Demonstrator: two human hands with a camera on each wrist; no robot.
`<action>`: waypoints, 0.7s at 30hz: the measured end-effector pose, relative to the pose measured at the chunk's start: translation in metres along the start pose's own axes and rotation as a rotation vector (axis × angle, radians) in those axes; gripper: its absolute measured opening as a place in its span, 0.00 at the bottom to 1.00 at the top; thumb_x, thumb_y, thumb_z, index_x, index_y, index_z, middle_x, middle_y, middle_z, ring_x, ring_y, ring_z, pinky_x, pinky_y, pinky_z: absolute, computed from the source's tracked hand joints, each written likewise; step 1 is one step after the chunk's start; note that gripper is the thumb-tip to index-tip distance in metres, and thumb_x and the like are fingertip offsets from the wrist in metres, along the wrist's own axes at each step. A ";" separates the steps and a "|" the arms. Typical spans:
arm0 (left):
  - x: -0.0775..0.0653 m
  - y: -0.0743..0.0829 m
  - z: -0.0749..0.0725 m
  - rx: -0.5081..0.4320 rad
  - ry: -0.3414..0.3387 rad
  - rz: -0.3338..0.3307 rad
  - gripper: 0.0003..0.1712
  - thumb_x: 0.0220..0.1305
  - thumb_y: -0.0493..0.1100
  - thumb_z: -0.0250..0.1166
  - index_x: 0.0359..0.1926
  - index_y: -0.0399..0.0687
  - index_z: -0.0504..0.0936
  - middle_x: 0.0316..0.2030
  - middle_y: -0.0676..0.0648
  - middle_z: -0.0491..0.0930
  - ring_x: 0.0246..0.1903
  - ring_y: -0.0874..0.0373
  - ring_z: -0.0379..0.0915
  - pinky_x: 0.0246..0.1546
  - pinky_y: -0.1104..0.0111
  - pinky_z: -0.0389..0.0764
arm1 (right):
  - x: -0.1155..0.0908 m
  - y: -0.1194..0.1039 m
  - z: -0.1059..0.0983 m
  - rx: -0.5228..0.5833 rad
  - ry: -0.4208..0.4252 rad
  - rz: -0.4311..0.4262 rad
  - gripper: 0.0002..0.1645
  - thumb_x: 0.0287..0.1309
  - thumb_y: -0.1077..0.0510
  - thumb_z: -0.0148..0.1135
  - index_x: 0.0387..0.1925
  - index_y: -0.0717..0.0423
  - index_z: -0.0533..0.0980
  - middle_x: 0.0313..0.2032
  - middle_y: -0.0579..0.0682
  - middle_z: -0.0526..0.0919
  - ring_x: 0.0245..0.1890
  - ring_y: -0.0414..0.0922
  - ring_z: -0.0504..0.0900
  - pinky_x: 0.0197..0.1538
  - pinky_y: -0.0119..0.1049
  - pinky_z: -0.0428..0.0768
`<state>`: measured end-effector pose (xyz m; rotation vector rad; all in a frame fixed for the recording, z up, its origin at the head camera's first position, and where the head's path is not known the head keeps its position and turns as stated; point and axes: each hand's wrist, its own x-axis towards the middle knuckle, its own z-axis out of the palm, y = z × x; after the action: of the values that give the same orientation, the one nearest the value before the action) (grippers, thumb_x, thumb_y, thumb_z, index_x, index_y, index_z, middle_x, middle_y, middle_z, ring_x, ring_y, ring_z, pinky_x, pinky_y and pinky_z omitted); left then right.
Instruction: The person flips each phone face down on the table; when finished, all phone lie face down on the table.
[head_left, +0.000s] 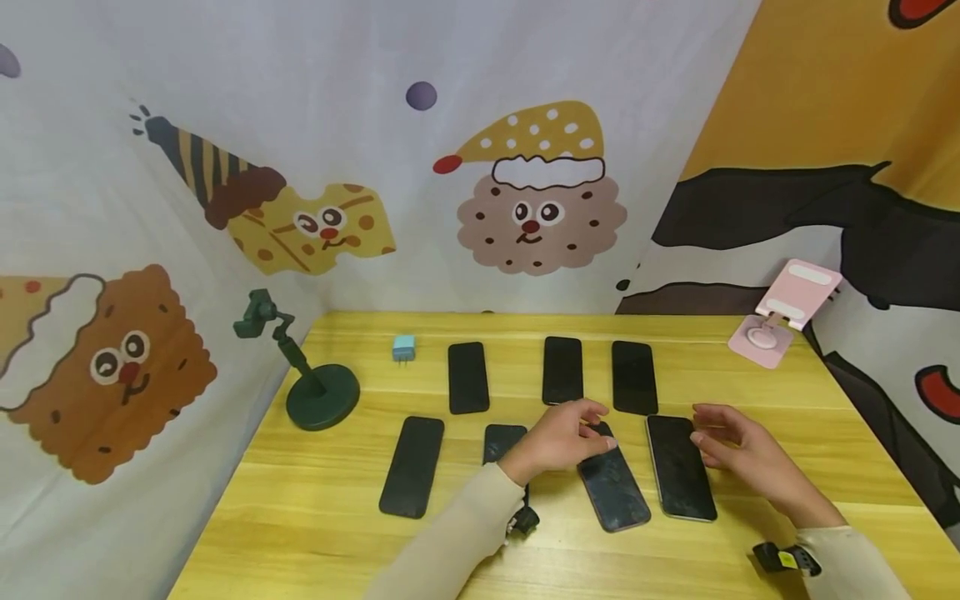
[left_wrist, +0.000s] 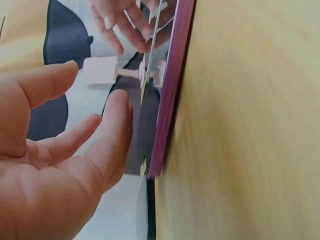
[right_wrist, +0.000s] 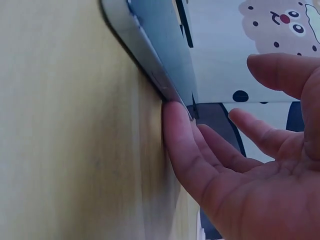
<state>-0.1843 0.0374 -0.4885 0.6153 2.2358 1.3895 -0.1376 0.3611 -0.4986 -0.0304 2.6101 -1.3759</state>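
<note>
My left hand hovers at the far end of a dark smartphone, its fingers loosely bent and holding nothing. The left wrist view shows that phone's purple-red edge close beside the fingers; whether they touch its screen I cannot tell. To the right lies another black smartphone with a pale frame. My right hand is at its right side, fingers spread. In the right wrist view one fingertip meets the lower edge of this phone, while thumb and other fingers stand apart.
Several more phones lie face up: a back row, one at left, and one partly under the left arm. A green stand, a blue charger and a pink stand occupy the wooden table, with printed cloth behind.
</note>
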 end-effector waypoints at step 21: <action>0.020 0.012 0.042 -0.424 -0.110 -0.114 0.35 0.69 0.38 0.73 0.74 0.45 0.73 0.61 0.39 0.82 0.45 0.51 0.90 0.48 0.62 0.90 | -0.011 0.014 -0.007 0.252 -0.089 0.114 0.44 0.78 0.50 0.62 0.80 0.66 0.54 0.75 0.76 0.62 0.54 0.32 0.83 0.48 0.52 0.91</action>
<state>-0.1745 0.0834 -0.4973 0.3983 1.7829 1.6585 -0.1270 0.3762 -0.5045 0.0900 2.3108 -1.6108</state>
